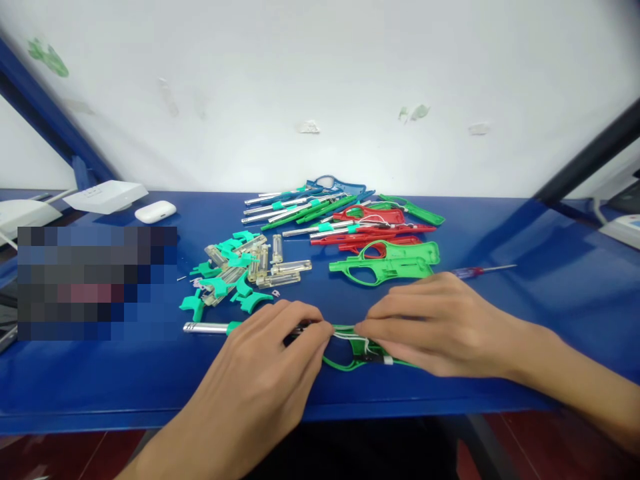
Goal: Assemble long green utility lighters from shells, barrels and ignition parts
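A long-nozzled lighter (345,365) with an opened green shell lies on the table in front of me, its metal tube (205,327) pointing left. My left hand (275,363) is closed over its middle, just behind the turquoise collar (233,327), thumb and forefinger pinched together. My right hand (440,323) is closed at the handle end, fingertips pinching near the white wires (345,337). Those wires run between both hands to a black part (373,358) in the shell. My fingers hide much of the lighter's inside.
Beyond my hands lie turquoise triggers (215,287), clear fuel tanks (280,279) and light green shell halves (385,263). Red (375,230) and blue (340,185) lighters are piled behind. A screwdriver (480,270) lies right; a white case (155,212) sits left.
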Action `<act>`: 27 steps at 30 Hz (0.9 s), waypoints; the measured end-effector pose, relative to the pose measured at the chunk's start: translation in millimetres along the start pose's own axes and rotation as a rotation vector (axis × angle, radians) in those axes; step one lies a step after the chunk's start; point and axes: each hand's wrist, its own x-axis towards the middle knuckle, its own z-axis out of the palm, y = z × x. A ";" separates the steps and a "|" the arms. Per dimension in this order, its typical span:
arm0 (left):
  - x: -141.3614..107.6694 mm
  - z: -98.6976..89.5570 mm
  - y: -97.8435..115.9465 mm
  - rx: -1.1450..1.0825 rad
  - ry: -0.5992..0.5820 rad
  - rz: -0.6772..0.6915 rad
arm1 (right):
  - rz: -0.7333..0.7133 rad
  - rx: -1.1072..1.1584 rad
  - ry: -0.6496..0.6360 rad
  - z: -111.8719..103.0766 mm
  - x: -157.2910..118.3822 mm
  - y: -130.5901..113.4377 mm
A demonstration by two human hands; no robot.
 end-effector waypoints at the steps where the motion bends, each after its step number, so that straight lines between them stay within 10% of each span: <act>1: -0.2 -0.1 -0.1 -0.001 0.001 0.000 | 0.000 0.000 0.001 -0.1 0.1 0.0; 27: 2.5 -2.4 -1.2 0.003 0.001 0.045 | 0.014 0.030 -0.039 -2.9 1.4 0.3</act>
